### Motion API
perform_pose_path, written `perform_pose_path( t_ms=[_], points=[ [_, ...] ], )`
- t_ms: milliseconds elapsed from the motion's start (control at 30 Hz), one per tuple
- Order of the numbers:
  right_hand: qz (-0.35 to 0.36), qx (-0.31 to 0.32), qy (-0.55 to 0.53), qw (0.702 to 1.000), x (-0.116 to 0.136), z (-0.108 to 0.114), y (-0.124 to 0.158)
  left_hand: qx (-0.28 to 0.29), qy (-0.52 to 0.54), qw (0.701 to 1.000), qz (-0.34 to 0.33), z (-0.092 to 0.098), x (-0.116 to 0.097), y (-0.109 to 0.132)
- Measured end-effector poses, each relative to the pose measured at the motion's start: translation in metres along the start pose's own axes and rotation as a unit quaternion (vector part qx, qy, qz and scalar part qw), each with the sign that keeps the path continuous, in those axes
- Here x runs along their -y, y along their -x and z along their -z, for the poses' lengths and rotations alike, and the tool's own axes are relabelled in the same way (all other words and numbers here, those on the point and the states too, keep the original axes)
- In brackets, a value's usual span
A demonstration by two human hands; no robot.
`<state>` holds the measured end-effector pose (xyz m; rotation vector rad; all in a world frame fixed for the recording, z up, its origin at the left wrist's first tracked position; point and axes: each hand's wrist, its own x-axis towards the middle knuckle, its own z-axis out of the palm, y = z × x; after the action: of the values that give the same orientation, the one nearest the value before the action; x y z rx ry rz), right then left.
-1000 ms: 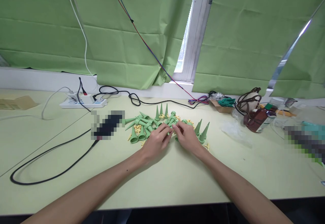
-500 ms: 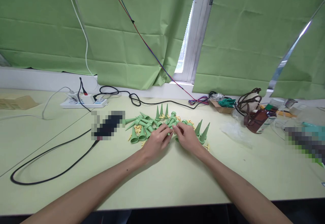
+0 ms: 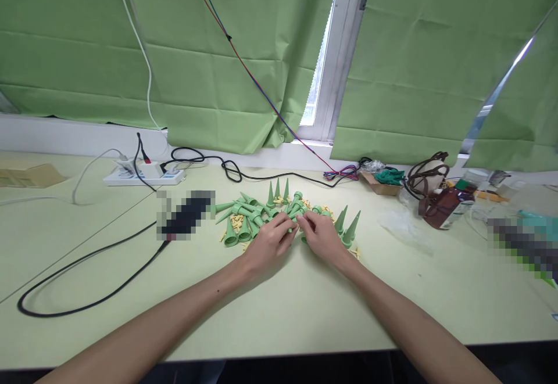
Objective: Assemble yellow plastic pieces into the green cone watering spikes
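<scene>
Fingertips of my left hand [image 3: 271, 240] are closed round a small green piece [image 3: 290, 230], mostly hidden by the fingers. My right hand [image 3: 321, 234] meets it fingertip to fingertip, with its thumb and fingers pinched; what it grips is too small to make out. Just beyond both hands lies a heap of green cones [image 3: 249, 214], several on their sides. A few cones [image 3: 278, 190] stand upright behind the heap, and two more [image 3: 351, 230] stand right of my right hand. Small yellow pieces [image 3: 236, 222] are scattered among the cones.
A blurred dark object [image 3: 187, 215] with a looped black cable lies left of the cones. Behind it is a white power strip [image 3: 146, 176]. To the right are a plastic bag [image 3: 403, 227], a brown bottle [image 3: 449, 205] and a small cardboard box [image 3: 381, 185].
</scene>
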<state>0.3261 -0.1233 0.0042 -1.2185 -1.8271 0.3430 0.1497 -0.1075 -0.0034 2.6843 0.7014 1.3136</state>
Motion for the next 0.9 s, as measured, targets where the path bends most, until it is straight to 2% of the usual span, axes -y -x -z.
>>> perform_pose_path(
  t_ms=[333, 667, 900],
  points=[
    [-0.002, 0.001, -0.008, 1.0, 0.0, -0.0003, -0.0004, -0.001, 0.0, 1.0, 0.001, 0.0006, -0.0009, -0.0013],
    [0.014, -0.015, -0.032, 0.999, 0.0045, 0.0002, -0.0006, -0.036, -0.02, 0.999, -0.009, 0.0019, -0.0049, -0.0039],
    [0.023, 0.007, -0.064, 0.998, 0.0074, 0.0024, 0.0001, -0.052, -0.032, 0.998, -0.026, 0.0012, -0.0049, -0.0034]
  ],
)
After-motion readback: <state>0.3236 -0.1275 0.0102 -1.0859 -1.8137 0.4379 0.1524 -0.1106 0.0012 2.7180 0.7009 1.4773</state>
